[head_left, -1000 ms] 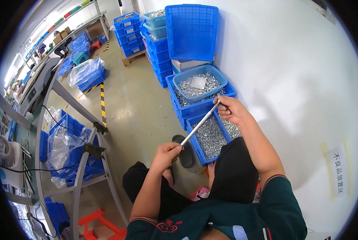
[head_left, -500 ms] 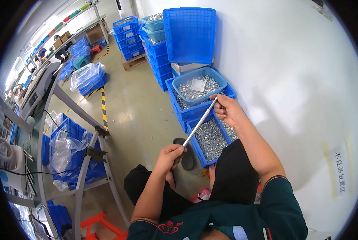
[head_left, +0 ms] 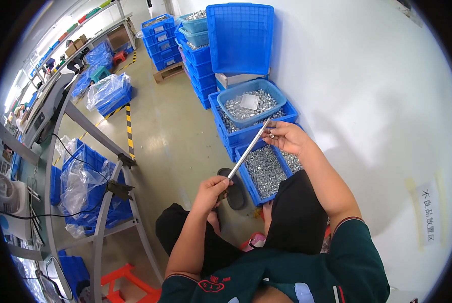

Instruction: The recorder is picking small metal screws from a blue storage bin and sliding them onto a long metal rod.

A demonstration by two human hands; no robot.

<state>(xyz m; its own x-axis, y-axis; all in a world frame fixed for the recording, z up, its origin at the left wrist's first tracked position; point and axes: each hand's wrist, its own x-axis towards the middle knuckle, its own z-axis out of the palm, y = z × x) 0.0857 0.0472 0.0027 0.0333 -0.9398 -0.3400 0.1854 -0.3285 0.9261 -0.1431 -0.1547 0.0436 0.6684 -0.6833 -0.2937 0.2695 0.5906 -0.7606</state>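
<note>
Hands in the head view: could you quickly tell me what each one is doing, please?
Left hand: closed around the lower end of the metal rod.
Right hand: pinching a small metal part at the rod's tip.

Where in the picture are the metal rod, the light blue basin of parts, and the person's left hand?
metal rod (head_left: 247,151), head view, mid-shaft.
light blue basin (head_left: 276,111), head view, front rim.
left hand (head_left: 211,188), head view, back of hand.

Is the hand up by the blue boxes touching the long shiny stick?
Touching. In the head view, the right hand has its fingertips pinched at the top end of the metal rod, with no gap showing. The left hand grips the rod's lower end.
</note>
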